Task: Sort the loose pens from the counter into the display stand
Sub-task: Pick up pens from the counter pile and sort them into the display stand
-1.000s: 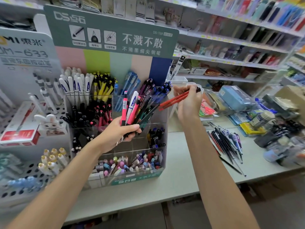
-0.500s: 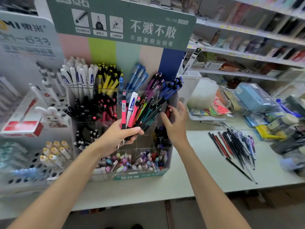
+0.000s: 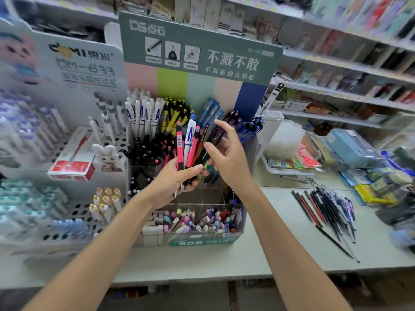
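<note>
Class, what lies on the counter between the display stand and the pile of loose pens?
Head view: bare counter between display stand and loose pens; the right forearm crosses above.

Two bare arms reach forward, hands close together.
The left hand (image 3: 175,178) grips a bundle of pens (image 3: 190,140) upright; the right hand (image 3: 229,158), fingers spread and lightly bent, touches its side.
</note>
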`<state>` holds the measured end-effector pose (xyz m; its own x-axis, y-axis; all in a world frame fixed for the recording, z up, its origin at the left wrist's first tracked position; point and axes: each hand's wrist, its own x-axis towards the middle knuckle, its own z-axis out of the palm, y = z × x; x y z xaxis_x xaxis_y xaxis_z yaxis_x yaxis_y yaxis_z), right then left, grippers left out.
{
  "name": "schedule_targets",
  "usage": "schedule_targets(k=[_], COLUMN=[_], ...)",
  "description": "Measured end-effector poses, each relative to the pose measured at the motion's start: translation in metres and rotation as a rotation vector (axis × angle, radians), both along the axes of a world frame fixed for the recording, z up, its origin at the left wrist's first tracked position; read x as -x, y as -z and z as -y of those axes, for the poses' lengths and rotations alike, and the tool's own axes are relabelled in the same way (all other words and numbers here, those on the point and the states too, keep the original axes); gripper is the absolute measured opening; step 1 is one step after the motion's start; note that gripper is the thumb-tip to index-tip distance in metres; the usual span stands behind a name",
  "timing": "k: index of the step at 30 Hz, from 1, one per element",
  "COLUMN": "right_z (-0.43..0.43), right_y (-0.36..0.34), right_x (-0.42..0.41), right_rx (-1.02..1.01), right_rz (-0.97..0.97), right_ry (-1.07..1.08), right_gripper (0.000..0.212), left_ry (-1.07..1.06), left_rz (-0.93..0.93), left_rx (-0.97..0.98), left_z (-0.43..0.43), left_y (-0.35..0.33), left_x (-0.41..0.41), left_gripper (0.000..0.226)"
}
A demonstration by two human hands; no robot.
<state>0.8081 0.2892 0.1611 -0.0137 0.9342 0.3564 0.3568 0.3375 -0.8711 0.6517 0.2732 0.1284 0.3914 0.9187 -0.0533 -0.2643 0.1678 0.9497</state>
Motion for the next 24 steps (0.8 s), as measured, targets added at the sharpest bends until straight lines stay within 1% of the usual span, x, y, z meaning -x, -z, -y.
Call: schedule_targets(k=[2, 4, 6, 7, 9, 11, 13, 15, 18, 19, 20, 21, 22, 24], right_z=[-0.003, -0.006, -0.009, -0.011, -0.016, -0.019, -0.021, -0.024, -0.031, -0.032, -0.032, -0.031, -0.030, -0.029], right_y=[-0.004, -0.009, -0.016, -0.022, -0.032, -0.040, -0.042, -0.035, -0.010, 0.001, 0.011, 0.021, 0.030, 0.042], right_x=[0.012, 0.025, 0.038, 0.044, 0.056, 0.070, 0.088, 0.106, 0.126, 0.130, 0.133, 0.134, 0.135, 0.132], right_rx=[-0.031, -0.080, -0.114, -0.127, -0.153, -0.201, -0.281, -0.367, -0.389, -0.386, -0.388, -0.408, -0.440, -0.499], right_rz=[-0.022, -0.062, -0.154, -0.205, -0.281, -0.269, -0.151, 0.021, 0.358, 0.466, 0.544, 0.601, 0.647, 0.707], right_ry=[-0.006, 0.034, 0.120, 0.158, 0.200, 0.220, 0.207, 0.127, -0.045, -0.087, -0.111, -0.117, -0.105, -0.083], right_gripper=[0.044, 0.044, 0.043, 0.043, 0.043, 0.046, 0.048, 0.049, 0.051, 0.049, 0.043, 0.035, 0.031, 0.034], left_ry=[-0.072, -0.144, -0.198, -0.223, -0.264, -0.303, -0.326, -0.356, -0.364, -0.357, -0.350, -0.345, -0.340, -0.319], left_rz=[0.003, 0.013, 0.012, 0.009, 0.010, 0.030, 0.063, 0.110, 0.134, 0.124, 0.109, 0.092, 0.081, 0.076], left_rx=[-0.011, -0.002, -0.007, -0.018, -0.046, -0.074, -0.074, -0.059, -0.071, -0.075, -0.076, -0.076, -0.073, -0.063], left_z=[0.002, 0.003, 0.005, 0.007, 0.013, 0.018, 0.024, 0.029, 0.033, 0.034, 0.034, 0.034, 0.034, 0.033], left_y=[-0.004, -0.009, -0.016, -0.019, -0.021, -0.020, -0.019, -0.018, -0.017, -0.016, -0.016, -0.015, -0.014, -0.013], left_x=[0.010, 0.023, 0.042, 0.054, 0.081, 0.108, 0.129, 0.142, 0.151, 0.152, 0.152, 0.153, 0.152, 0.150], left_gripper=[0.007, 0.012, 0.020, 0.020, 0.011, 0.004, 0.011, 0.020, 0.020, 0.021, 0.026, 0.034, 0.042, 0.046])
